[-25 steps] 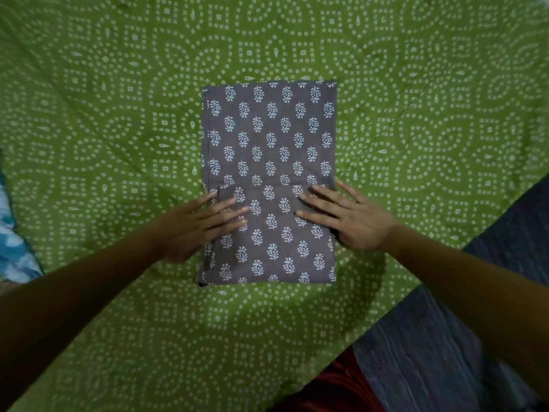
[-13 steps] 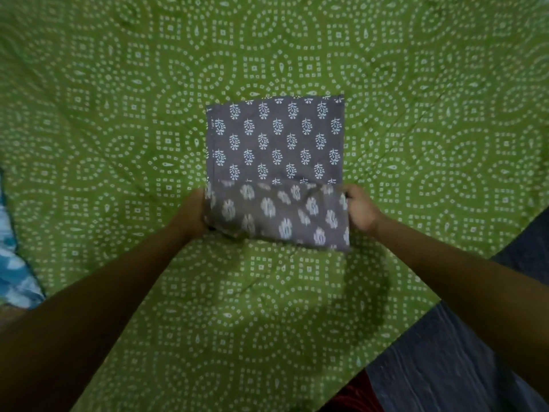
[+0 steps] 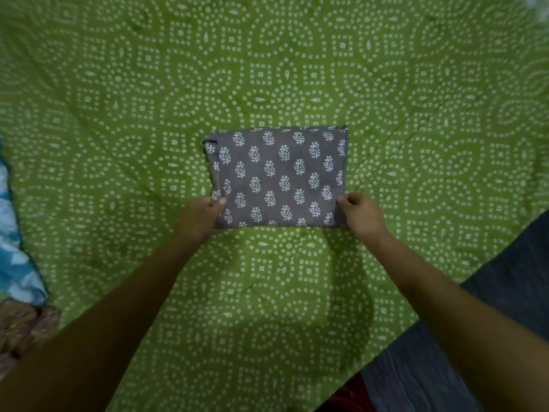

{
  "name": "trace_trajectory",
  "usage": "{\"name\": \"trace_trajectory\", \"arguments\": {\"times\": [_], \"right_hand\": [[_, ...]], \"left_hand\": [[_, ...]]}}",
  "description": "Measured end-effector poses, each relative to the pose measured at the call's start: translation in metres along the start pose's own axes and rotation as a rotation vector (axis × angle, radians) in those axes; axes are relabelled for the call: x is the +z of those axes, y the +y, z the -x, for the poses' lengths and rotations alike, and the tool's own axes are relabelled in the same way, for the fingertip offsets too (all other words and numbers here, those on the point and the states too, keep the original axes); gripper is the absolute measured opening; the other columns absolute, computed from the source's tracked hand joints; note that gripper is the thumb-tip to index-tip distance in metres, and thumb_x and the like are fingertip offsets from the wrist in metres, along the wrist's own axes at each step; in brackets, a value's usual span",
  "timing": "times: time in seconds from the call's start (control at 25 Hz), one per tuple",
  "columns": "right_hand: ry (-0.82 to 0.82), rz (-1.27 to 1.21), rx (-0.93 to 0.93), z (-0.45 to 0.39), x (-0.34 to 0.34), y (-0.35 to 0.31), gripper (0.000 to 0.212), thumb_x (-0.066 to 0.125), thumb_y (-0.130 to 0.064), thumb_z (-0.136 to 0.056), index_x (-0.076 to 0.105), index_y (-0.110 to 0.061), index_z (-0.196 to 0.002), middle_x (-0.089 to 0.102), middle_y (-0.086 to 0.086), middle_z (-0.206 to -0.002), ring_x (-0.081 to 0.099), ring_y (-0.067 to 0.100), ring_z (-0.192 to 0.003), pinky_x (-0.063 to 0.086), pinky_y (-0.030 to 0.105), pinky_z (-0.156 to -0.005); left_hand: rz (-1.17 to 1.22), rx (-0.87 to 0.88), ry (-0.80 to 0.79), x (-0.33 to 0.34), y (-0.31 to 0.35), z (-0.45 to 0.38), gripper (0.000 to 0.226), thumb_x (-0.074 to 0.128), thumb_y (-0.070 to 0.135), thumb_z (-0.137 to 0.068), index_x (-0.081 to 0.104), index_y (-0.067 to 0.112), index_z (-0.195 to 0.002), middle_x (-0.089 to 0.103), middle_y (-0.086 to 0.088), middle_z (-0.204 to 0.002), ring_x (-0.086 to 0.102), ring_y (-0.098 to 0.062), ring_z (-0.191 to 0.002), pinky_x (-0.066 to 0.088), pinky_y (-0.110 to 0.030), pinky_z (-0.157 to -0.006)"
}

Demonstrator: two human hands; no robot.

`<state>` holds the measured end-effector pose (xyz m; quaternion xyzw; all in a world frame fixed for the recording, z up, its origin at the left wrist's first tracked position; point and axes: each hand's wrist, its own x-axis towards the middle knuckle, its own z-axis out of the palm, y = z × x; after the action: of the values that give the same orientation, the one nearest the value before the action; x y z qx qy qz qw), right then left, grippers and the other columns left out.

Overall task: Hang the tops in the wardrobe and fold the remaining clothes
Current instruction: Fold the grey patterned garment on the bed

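Pinching grey garment [image 3: 277, 176] corners | green bedsheet [image 3: 267, 69] beneath | blue cloth [image 3: 13, 254] left

The folded grey cloth [image 3: 279, 176] has a white print of small leafy sprigs in rows. It lies flat on the green bedsheet [image 3: 267, 69], near the middle of the view, as a neat rectangle that is wider than it is deep. On its side toward 9 o'clock a narrow strip of a lower layer shows past the top layer. The edge toward 12 o'clock is straight.
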<state>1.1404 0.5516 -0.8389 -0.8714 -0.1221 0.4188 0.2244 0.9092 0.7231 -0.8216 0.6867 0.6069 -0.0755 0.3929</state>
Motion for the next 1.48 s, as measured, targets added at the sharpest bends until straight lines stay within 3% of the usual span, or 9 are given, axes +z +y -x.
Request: {"name": "trace_trajectory", "arguments": {"times": [0.12, 0.28, 0.52, 0.76, 0.88, 1.0, 1.12, 1.28, 1.48], "right_hand": [[0.508, 0.290, -0.424, 0.033, 0.026, -0.023, 0.035, 0.048, -0.019, -0.095, 0.048, -0.006, -0.127, 0.050, 0.011, -0.126, 0.044, 0.024, -0.118, 0.034, 0.036, -0.103], [0.125, 0.482, -0.740, 0.000, 0.085, -0.061, 0.053, 0.028, -0.022, -0.102, 0.015, -0.011, -0.152, 0.011, 0.004, -0.160, 0.003, 0.016, -0.147, 0.007, 0.039, -0.120], [0.386, 0.736, -0.661, -0.078, 0.089, -0.069, 0.069, 0.016, -0.051, -0.099, 0.007, -0.009, -0.153, 0.004, 0.007, -0.161, 0.000, 0.020, -0.148, -0.003, 0.044, -0.119], [0.433, 0.599, -0.398, -0.048, 0.060, -0.017, 0.082, 0.014, -0.066, -0.094, -0.004, -0.012, -0.153, -0.007, 0.005, -0.160, -0.009, 0.021, -0.147, -0.001, 0.046, -0.119], [0.370, 0.441, -0.302, -0.030, 0.042, -0.004, 0.088, 0.033, -0.067, -0.091, 0.003, -0.013, -0.153, 0.003, 0.003, -0.161, 0.003, 0.022, -0.147, 0.007, 0.043, -0.119], [0.261, -0.180, -0.161, -0.017, 0.027, -0.031, 0.090, 0.076, -0.035, -0.078, 0.023, -0.011, -0.146, 0.041, 0.007, -0.138, 0.043, 0.023, -0.125, 0.034, 0.034, -0.107], [-0.111, -0.667, 0.086, -0.012, -0.002, -0.065, 0.049, 0.077, -0.002, -0.073, 0.053, -0.007, -0.116, 0.064, 0.005, -0.095, 0.064, 0.021, -0.079, 0.057, 0.028, -0.066], [-0.372, -0.650, 0.110, 0.033, -0.046, -0.129, 0.006, 0.065, 0.000, -0.074, 0.061, 0.000, -0.078, 0.057, 0.003, -0.057, 0.048, 0.010, -0.048, 0.041, 0.019, -0.048], [-0.362, -0.648, -0.054, 0.157, -0.099, -0.218, 0.030, 0.048, 0.006, -0.082, 0.042, -0.011, -0.059, 0.039, -0.004, -0.036, 0.033, 0.003, -0.027, 0.029, 0.014, -0.033]], "left_hand": [[-0.151, 0.330, 0.498, 0.018, 0.014, 0.025, 0.029, 0.049, 0.023, -0.095, 0.056, 0.006, -0.118, 0.060, -0.012, -0.119, 0.053, -0.027, -0.110, 0.040, -0.035, -0.093], [-0.484, 0.616, 0.206, 0.061, 0.053, -0.009, 0.051, 0.021, 0.030, -0.103, 0.012, 0.018, -0.152, 0.011, 0.002, -0.160, 0.002, -0.015, -0.148, 0.001, -0.036, -0.120], [-0.668, 0.507, 0.353, 0.064, 0.063, -0.096, 0.063, 0.006, 0.048, -0.101, -0.001, 0.013, -0.153, -0.003, -0.003, -0.161, -0.005, -0.020, -0.148, -0.010, -0.043, -0.116], [-0.593, 0.459, 0.338, 0.060, 0.003, -0.046, 0.075, 0.018, 0.060, -0.097, 0.000, 0.013, -0.153, -0.001, -0.005, -0.161, -0.004, -0.024, -0.148, 0.002, -0.051, -0.119], [-0.650, 0.364, 0.293, 0.054, -0.034, -0.013, 0.080, 0.011, 0.065, -0.094, 0.001, 0.012, -0.153, 0.003, -0.007, -0.161, 0.001, -0.024, -0.148, 0.006, -0.054, -0.118], [-0.645, 0.281, 0.235, 0.049, -0.042, 0.010, 0.086, 0.008, 0.069, -0.091, 0.010, 0.010, -0.152, 0.011, -0.008, -0.160, 0.008, -0.028, -0.147, 0.008, -0.058, -0.114], [-0.517, 0.170, 0.261, 0.035, -0.028, 0.035, 0.084, 0.013, 0.066, -0.090, 0.012, 0.009, -0.152, 0.009, -0.006, -0.160, 0.008, -0.031, -0.147, 0.002, -0.061, -0.112], [-0.205, 0.012, 0.260, 0.001, 0.015, 0.095, 0.076, 0.020, 0.060, -0.094, -0.001, 0.017, -0.153, 0.002, 0.001, -0.161, 0.004, -0.025, -0.148, 0.004, -0.058, -0.114], [-0.061, -0.054, -0.048, -0.042, 0.056, 0.168, 0.056, 0.033, 0.051, -0.098, 0.047, 0.012, -0.136, 0.052, -0.016, -0.134, 0.046, -0.031, -0.126, 0.034, -0.042, -0.106]]}}
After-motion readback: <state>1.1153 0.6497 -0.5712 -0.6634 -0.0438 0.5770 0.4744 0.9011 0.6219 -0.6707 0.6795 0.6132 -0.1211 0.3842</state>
